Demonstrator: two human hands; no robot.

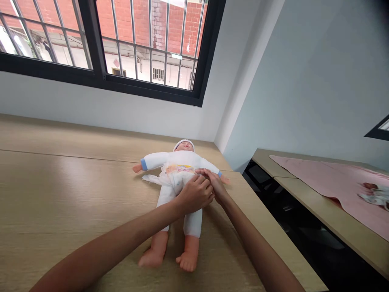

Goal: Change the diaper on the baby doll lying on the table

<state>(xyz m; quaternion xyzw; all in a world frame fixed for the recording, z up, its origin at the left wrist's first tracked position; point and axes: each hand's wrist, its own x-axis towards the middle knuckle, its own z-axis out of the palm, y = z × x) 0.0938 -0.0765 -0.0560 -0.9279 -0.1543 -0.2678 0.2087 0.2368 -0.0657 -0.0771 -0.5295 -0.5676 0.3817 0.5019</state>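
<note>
A baby doll [178, 162] in a white suit and cap lies on its back on the wooden table [60, 190], head toward the window. A white diaper [176, 172] with a coloured band sits at its waist, one flap spread on the left. My left hand [194, 194] is closed over the doll's hip on the diaper's right side. My right hand [214, 182] lies beside it, fingers pinching the diaper's right edge. Both hands touch each other there.
The table's right edge drops into a dark gap [288, 219]. Beyond it stands a second table [306, 194] with a pink cloth [328, 178] and another doll [375, 192] at the far right. A barred window [121, 40] fills the wall behind.
</note>
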